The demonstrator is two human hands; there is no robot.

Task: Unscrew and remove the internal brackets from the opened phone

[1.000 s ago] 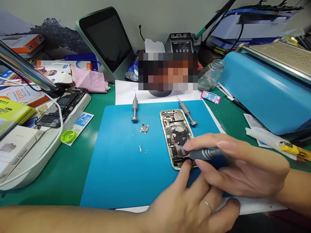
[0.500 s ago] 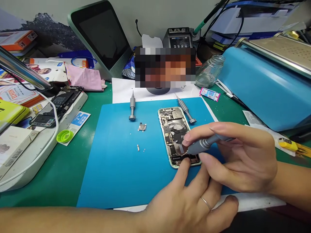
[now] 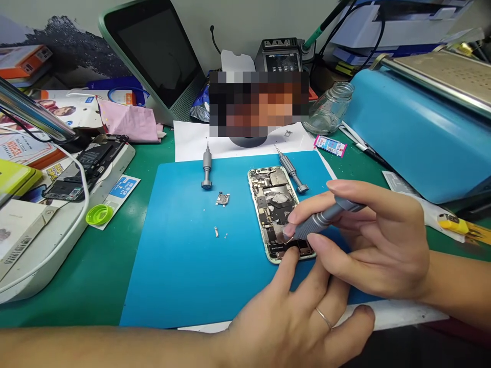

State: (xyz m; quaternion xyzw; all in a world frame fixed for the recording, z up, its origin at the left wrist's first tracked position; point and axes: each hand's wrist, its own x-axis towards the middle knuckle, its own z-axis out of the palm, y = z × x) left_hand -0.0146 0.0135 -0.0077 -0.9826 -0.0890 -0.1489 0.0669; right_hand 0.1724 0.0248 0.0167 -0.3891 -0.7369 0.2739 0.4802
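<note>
phone (image 3: 274,209), opened, lies mid blue mat (image 3: 184,266). your right hand (image 3: 368,240) is closed around a grey screwdriver (image 3: 326,217), tip down in the lower board. your left hand (image 3: 303,317) lies open, one fingertip steadying the bottom edge. a tilted tip could slip and gouge the board. a brush of your forearm could scatter the loose screws (image 3: 217,232). the green table (image 3: 95,286) is crowded: spare driver (image 3: 206,166), glass jar (image 3: 332,110).

Green bench (image 3: 76,286) carries a blue mat (image 3: 184,266), lime cap (image 3: 97,214), glass jar (image 3: 332,110).
</note>
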